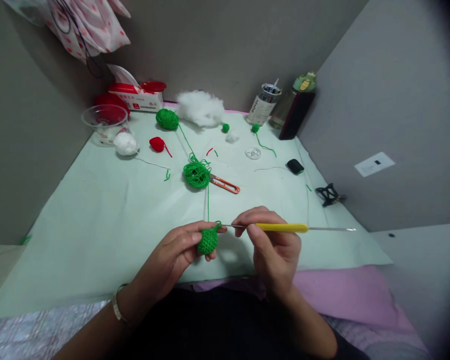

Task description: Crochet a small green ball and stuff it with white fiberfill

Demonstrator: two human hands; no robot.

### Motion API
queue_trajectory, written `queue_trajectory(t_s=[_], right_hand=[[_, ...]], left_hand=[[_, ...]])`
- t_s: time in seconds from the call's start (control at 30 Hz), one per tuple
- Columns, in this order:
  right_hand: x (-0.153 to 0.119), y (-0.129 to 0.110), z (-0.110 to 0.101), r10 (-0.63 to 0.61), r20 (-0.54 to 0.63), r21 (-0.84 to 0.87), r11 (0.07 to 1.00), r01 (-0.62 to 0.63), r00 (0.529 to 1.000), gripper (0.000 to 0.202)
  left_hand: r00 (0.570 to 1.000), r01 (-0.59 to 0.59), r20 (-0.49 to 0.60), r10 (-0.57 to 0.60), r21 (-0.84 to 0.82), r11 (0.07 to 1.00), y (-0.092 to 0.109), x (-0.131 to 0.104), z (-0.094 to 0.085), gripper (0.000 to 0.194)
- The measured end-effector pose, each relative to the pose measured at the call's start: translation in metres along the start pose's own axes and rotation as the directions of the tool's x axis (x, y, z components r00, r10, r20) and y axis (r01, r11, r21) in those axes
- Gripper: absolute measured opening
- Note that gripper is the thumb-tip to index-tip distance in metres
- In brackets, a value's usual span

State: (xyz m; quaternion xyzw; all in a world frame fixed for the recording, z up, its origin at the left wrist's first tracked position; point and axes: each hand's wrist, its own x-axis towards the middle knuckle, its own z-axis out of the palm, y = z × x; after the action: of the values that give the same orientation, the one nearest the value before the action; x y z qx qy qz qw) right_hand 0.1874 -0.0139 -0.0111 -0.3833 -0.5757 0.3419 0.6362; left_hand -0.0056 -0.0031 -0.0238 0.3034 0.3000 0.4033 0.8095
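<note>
Near the front of the table my left hand [178,250] pinches a small round green crochet piece [209,242] between thumb and fingers. My right hand [272,245] grips a crochet hook [281,228] by its yellow handle, and the hook lies nearly level. Its thin metal tip meets a green loop at the top of the piece; whether it passes through the loop is too small to tell. A strand of green yarn runs from the piece up to a loose green yarn bundle [197,174]. Beside that bundle rest orange thread snips [225,184].
Green yarn ball [167,119], white stuffing [200,107] and tissue box [142,97] stand at the back. Left are a clear plastic cup [105,122], white yarn [125,144] and red crochet piece [157,144]. Right are a pen can [263,105], bottle [292,102] and black claw clip [329,194].
</note>
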Motion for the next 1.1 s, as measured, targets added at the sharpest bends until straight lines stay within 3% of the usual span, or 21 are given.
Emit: queue_trajectory(t_s=[0.33, 0.53, 0.7, 0.9, 1.1], right_hand=[[-0.002, -0.004, -0.001, -0.124, 0.120, -0.210, 0.967, 0.147, 0.985, 0.026], [-0.002, -0.005, -0.001, -0.155, 0.120, -0.219, 0.959, 0.179, 0.981, 0.027], [-0.002, -0.002, -0.001, -0.170, 0.131, -0.230, 0.953, 0.196, 0.977, 0.029], [-0.003, 0.005, 0.004, -0.012, 0.125, -0.033, 0.999, 0.017, 0.992, 0.026], [-0.006, 0.017, 0.006, 0.095, 0.088, 0.177, 0.978, -0.110, 0.992, 0.015]], left_hand=[[0.994, 0.032, -0.101, -0.031, 0.004, 0.999, 0.004, 0.000, 0.005, 0.026], [0.986, 0.063, -0.160, -0.054, 0.050, 0.997, 0.010, -0.004, 0.011, 0.026], [0.991, 0.044, -0.134, -0.030, 0.097, 0.994, 0.006, -0.002, 0.009, 0.024], [0.999, -0.041, 0.038, 0.034, 0.196, 0.980, -0.001, 0.002, -0.001, 0.047], [0.986, -0.144, -0.022, 0.166, 0.390, 0.909, 0.004, 0.000, 0.004, 0.063]])
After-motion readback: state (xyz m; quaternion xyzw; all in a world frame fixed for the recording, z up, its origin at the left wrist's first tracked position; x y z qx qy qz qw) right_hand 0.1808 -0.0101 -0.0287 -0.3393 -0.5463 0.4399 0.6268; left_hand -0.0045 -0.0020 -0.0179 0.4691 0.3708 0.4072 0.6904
